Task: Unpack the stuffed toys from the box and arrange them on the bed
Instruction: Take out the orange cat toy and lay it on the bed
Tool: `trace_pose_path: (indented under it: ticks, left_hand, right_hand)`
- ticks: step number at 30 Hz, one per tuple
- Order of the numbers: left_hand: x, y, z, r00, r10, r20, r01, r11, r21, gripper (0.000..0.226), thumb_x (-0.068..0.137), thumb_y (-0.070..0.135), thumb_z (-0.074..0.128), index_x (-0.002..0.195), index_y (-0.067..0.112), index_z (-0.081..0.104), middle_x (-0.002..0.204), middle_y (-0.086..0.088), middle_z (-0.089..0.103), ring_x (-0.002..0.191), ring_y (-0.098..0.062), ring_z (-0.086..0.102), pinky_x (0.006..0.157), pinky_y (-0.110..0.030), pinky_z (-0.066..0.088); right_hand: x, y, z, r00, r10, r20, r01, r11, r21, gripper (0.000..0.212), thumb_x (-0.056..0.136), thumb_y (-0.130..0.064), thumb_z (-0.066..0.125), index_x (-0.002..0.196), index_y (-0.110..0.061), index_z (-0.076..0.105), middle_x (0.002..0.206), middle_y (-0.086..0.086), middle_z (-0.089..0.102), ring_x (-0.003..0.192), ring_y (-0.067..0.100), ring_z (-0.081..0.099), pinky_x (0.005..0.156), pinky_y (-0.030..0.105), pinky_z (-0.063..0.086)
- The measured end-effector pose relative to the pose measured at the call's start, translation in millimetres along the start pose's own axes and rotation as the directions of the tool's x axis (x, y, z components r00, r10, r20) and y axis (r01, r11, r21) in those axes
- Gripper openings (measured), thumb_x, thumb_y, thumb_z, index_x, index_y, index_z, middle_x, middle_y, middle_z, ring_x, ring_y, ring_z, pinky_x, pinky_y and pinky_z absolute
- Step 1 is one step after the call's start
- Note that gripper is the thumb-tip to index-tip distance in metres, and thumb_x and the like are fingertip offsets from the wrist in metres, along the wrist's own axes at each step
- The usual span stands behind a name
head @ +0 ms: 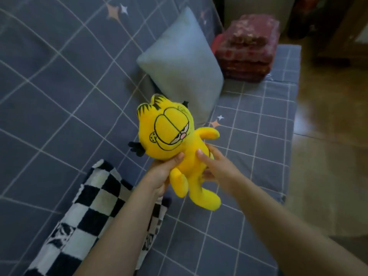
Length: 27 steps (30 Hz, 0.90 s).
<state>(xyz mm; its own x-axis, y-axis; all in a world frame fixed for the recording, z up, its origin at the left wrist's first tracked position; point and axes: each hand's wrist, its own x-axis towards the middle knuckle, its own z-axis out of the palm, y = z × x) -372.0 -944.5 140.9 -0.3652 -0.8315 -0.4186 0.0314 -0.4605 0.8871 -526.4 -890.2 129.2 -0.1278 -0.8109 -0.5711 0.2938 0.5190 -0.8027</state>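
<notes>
A yellow cat plush toy with black ear tips and a drawn face hangs above the bed, which has a dark blue cover with a pale grid. My left hand grips the toy's body from the left, thumb across its front. My right hand holds the body from the right, fingers curled behind its back. The toy's head tilts toward a light blue pillow. Its legs dangle below my hands. No box is in view.
A black-and-white checkered blanket lies on the bed under my left forearm. A folded dark red quilt is stacked at the bed's far right corner. The bed's right edge borders a shiny brown floor.
</notes>
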Motion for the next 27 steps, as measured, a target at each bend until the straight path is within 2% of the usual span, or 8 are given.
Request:
trace_pose_path:
  ticks: [5,9,11,14,17,20,23,27]
  left_hand:
    - [49,-4,-37,0.989,0.092,-0.119,-0.096,0.995,-0.027,0.046,0.067,0.035,0.072,0.111,0.026,0.062,0.121,-0.002,0.066,0.11,-0.023,0.063,0.089,-0.045,0.054]
    - [83,-29,-73,0.948,0.019,-0.318,-0.018,1.0,0.009,0.057,0.076,0.03,0.073,0.127,0.02,0.052,0.128,-0.005,0.06,0.117,-0.026,0.057,0.102,-0.05,0.044]
    - [92,-46,-90,0.912,-0.01,-0.41,0.037,0.998,0.058,0.065,0.078,0.033,0.072,0.135,0.02,0.045,0.134,-0.005,0.056,0.122,-0.027,0.052,0.104,-0.049,0.04]
    - [102,-65,-102,0.879,0.012,-0.477,0.05,0.992,0.117,0.071,0.075,0.038,0.074,0.137,0.025,0.042,0.135,0.001,0.053,0.123,-0.024,0.049,0.096,-0.039,0.041]
    - [105,-75,-102,0.849,0.058,-0.525,0.03,0.987,0.158,0.071,0.076,0.039,0.073,0.138,0.03,0.038,0.136,0.004,0.051,0.123,-0.022,0.048,0.089,-0.034,0.038]
    - [104,-80,-97,0.838,0.074,-0.541,0.055,0.974,0.219,0.072,0.081,0.034,0.069,0.143,0.028,0.032,0.142,0.0,0.045,0.129,-0.025,0.043,0.093,-0.034,0.036]
    - [102,-76,-90,0.814,0.054,-0.578,0.093,0.971,0.221,0.072,0.083,0.033,0.067,0.144,0.025,0.029,0.145,-0.002,0.043,0.132,-0.027,0.041,0.1,-0.038,0.036]
    - [93,-70,-83,0.792,0.093,-0.604,0.072,0.967,0.243,0.074,0.08,0.039,0.069,0.143,0.023,0.032,0.143,0.0,0.045,0.129,-0.024,0.045,0.096,-0.035,0.039]
  right_hand:
    - [59,-6,45,0.944,-0.259,-0.206,0.235,0.963,-0.132,0.065,0.078,-0.057,0.06,0.135,-0.038,0.036,0.131,0.006,0.054,0.114,0.027,0.056,0.092,0.051,0.049]
    - [110,18,79,0.986,-0.052,-0.161,0.037,0.995,-0.097,0.066,0.087,-0.053,0.052,0.144,-0.037,0.023,0.148,0.007,0.036,0.129,0.032,0.042,0.102,0.051,0.042]
    - [128,32,90,0.993,0.076,-0.087,-0.079,0.996,-0.036,0.064,0.09,-0.045,0.051,0.145,-0.035,0.02,0.15,0.006,0.034,0.131,0.033,0.04,0.098,0.046,0.046]
    - [150,46,94,0.985,0.174,-0.006,-0.174,0.985,0.009,0.063,0.092,-0.041,0.051,0.146,-0.035,0.02,0.148,0.007,0.037,0.127,0.033,0.045,0.09,0.042,0.052]
    - [162,46,94,0.98,0.192,0.05,-0.189,0.981,-0.051,0.056,0.095,-0.039,0.046,0.145,-0.038,0.022,0.145,0.007,0.042,0.124,0.031,0.049,0.09,0.04,0.053]
    - [165,43,100,0.981,0.192,0.004,-0.186,0.955,-0.231,0.053,0.097,-0.041,0.039,0.146,-0.039,0.018,0.145,0.009,0.041,0.123,0.031,0.05,0.094,0.042,0.05]
    - [165,44,102,0.986,0.119,-0.114,-0.159,0.872,-0.462,0.06,0.094,-0.052,0.034,0.147,-0.036,0.012,0.155,0.013,0.019,0.131,0.035,0.04,0.106,0.046,0.038]
    - [156,52,95,0.99,0.007,-0.142,-0.063,0.918,-0.393,0.066,0.091,-0.057,0.037,0.148,-0.033,0.012,0.155,0.011,0.014,0.14,0.035,0.023,0.11,0.049,0.029]
